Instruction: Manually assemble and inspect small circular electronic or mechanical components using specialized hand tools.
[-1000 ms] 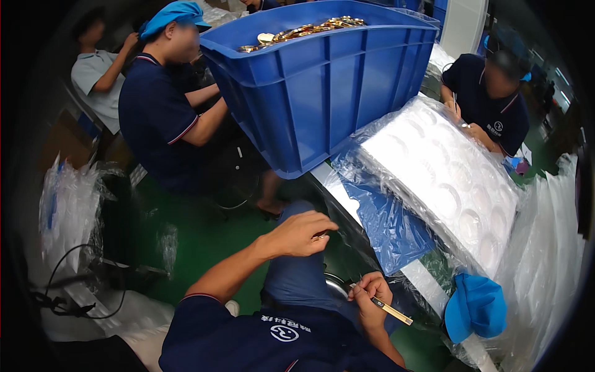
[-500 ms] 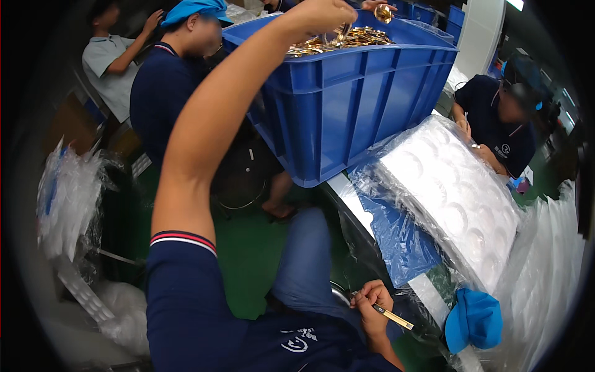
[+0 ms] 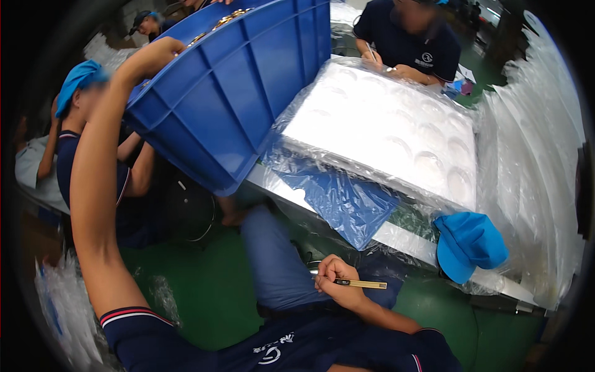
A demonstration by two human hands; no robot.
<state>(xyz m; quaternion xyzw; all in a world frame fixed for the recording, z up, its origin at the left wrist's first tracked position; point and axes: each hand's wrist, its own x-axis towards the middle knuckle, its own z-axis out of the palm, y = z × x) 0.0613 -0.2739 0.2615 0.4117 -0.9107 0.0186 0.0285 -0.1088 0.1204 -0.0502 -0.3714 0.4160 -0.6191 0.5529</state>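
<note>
Up at the top left of the head view, the left hand [image 3: 155, 54] was stretched way out and resting on the rim of the big blue plastic crate [image 3: 229, 93]. That crate was tilted hard, ribbed on the outside, rigid looking, with a pile of small shiny gold-coloured metal parts [image 3: 224, 20] just peeking over its far edge. I couldn't tell how the fingers of that hand sat, since the knuckles curled over the rim and the tips were hidden behind it.

Down low, the right hand [image 3: 338, 282] rested on my lap, fingers closed together around a thin bamboo-looking stick [image 3: 362, 284], pale and straight with a dark bit near the grip. Most of the stick poked out to the right.

Next to the crate lay a white moulded tray [image 3: 384, 130] with round shallow dimples, wrapped in crinkly clear plastic film. Under its near edge hung a blue plastic bag [image 3: 341, 201], glossy and wrinkled. Both sat on a bench with a bright metal edge [image 3: 396, 235]. A blue cloth cap [image 3: 468, 243] was lying at the bench's near edge, soft and folded. A stack of clear plastic sheets [image 3: 533, 161] stood on the right, cut off by the dark rim of the lens.

Two other people in dark polo shirts sat nearby, one [image 3: 93, 155] partly behind the crate.
</note>
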